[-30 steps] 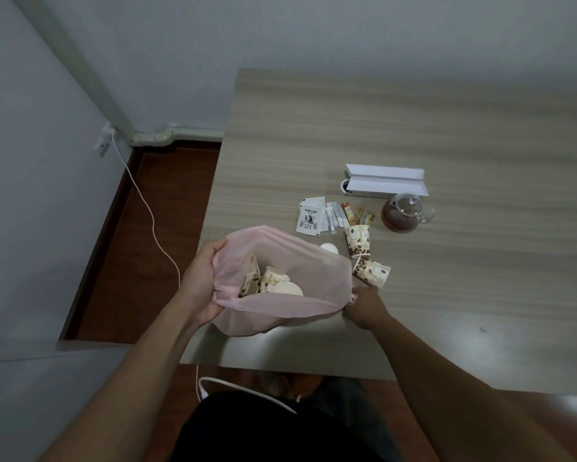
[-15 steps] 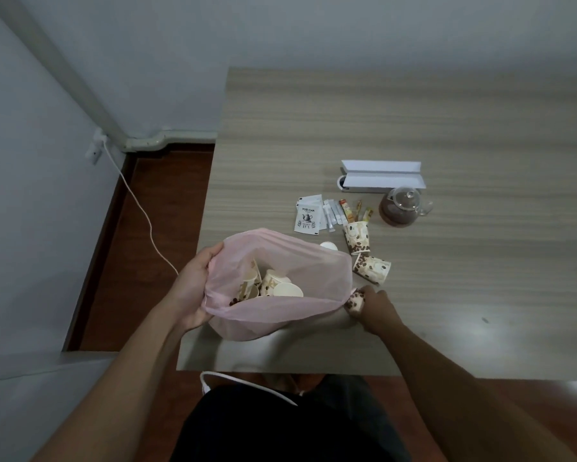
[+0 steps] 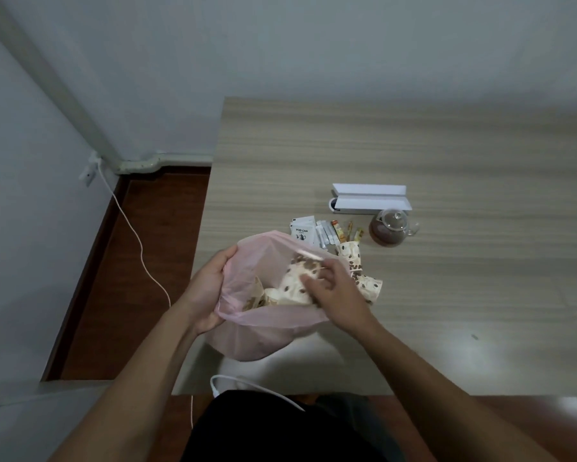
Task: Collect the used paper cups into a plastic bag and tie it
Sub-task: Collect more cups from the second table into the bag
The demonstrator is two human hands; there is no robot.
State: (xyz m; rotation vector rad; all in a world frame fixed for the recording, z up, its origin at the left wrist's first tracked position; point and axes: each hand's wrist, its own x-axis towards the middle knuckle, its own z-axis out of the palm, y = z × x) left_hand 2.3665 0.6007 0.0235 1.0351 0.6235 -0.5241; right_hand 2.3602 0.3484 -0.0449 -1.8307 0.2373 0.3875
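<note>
a: looking for the thin translucent pink plastic bag [image 3: 267, 335]. where?
b: down on the pale wood-grain table [image 3: 447, 155], toward its near left corner, mouth gaping upward.
a: held how?
b: gripped at the left rim by the left hand [image 3: 208, 291], fingers curled round the film.
a: and the right hand [image 3: 335, 290]?
b: hovering over the bag's mouth, fingers and thumb wrapped round a white paper cup printed with brown beans [image 3: 297, 275]. blurred, so hard to say more.
a: anything already inside?
b: yes, more bean-print cups [image 3: 258, 298] low in the bag.
a: any left outside?
b: two. one upright cup [image 3: 351, 256] just behind the right hand, and one toppled cup [image 3: 371, 288] on its side next to it, close to the bag.
a: further back?
b: flat white tea sachets [image 3: 302, 232] and slim stick packets [image 3: 335, 231] in a row, then a round glass teapot of dark liquid [image 3: 392, 230], with a long white box [image 3: 370, 199] just behind.
</note>
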